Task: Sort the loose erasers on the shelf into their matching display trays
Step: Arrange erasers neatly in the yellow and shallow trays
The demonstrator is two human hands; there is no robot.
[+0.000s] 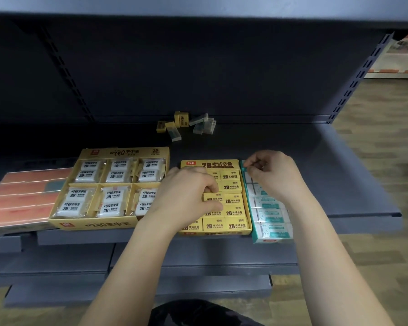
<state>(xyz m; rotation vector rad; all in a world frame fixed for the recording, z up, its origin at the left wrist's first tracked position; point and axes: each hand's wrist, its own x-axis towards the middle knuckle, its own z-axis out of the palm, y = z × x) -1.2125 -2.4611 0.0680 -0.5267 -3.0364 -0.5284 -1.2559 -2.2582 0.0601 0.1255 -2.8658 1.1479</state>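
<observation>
Your left hand [186, 196] pinches a yellow rectangular eraser [216, 198], long axis along the front edge of the dark shelf [316, 156]; right hand [275, 175], fingers curled: grasp cannot be told.

Orange flat packs [21, 196] far left, wood-grain floor [375, 137] right, printed stack [403, 55] beyond.

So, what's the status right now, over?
Left hand pinching a yellow eraser in the yellow tray. Right hand curled at back corner of the teal tray, grip unclear. Loose erasers piled at shelf rear, nothing blocking.
</observation>
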